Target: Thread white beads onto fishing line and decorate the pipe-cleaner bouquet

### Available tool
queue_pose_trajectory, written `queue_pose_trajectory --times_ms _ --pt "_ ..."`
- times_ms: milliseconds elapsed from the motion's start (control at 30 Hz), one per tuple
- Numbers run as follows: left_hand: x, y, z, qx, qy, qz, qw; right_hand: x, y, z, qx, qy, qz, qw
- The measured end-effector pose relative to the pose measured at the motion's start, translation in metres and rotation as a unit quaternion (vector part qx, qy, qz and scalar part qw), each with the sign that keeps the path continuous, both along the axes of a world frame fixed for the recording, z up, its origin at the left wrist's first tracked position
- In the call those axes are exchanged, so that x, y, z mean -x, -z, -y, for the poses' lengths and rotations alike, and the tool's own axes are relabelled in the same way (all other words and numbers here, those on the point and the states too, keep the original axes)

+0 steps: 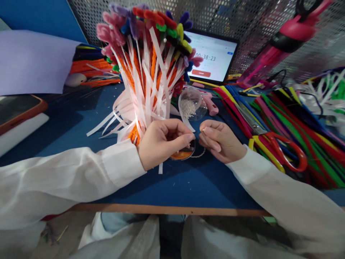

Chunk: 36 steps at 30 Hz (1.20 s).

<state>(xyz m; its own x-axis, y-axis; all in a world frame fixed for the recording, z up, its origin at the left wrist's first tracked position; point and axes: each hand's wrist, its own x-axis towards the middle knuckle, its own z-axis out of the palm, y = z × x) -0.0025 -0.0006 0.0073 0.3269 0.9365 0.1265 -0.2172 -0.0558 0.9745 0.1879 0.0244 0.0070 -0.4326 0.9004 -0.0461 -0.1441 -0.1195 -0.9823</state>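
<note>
Thumb and forefinger of my left hand (165, 142) are pinched together, and whatever lies between the tips is too small to make out. Close by on the right, my right hand (222, 142) is closed, with a tiny pale bead (203, 130) at its fingertips. A strand of small beads (198, 155) curves below the two hands. Partly hidden under my left hand lies a round disc with an orange label (181, 155). Just beyond the hands, a clear round container (198, 112) holds small whitish beads (188, 108).
A bunch of pipe-cleaner flowers (153, 21) with white ribbons stands behind my left hand. Orange-handled scissors (289, 153) lie on bundled pipe cleaners (304, 133) at right. Behind are a tablet (208, 55) and a pink bottle (280, 45). A phone (18, 109) is at left.
</note>
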Motion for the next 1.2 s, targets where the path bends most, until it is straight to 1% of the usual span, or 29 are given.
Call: queue_pose_trajectory --times_ms 367,600,767,1200 --pt "-0.0003 -0.0017 0.0009 0.018 0.008 0.015 1.000 -0.0003 0.0010 -0.0014 -0.005 -0.005 -0.011 1.000" --pt "0.0006 -0.0008 0.0005 0.011 0.007 0.020 1.000 -0.0012 0.0001 -0.0016 0.002 -0.003 -0.018 1.000" --pt "0.0003 -0.0015 0.0005 0.010 0.002 0.008 1.000 -0.0015 0.0014 -0.0018 -0.001 -0.010 -0.025 1.000" --pt "0.0000 -0.0038 0.0020 0.035 0.012 0.021 0.999 -0.0024 0.0045 -0.0029 -0.012 -0.019 -0.027 0.999"
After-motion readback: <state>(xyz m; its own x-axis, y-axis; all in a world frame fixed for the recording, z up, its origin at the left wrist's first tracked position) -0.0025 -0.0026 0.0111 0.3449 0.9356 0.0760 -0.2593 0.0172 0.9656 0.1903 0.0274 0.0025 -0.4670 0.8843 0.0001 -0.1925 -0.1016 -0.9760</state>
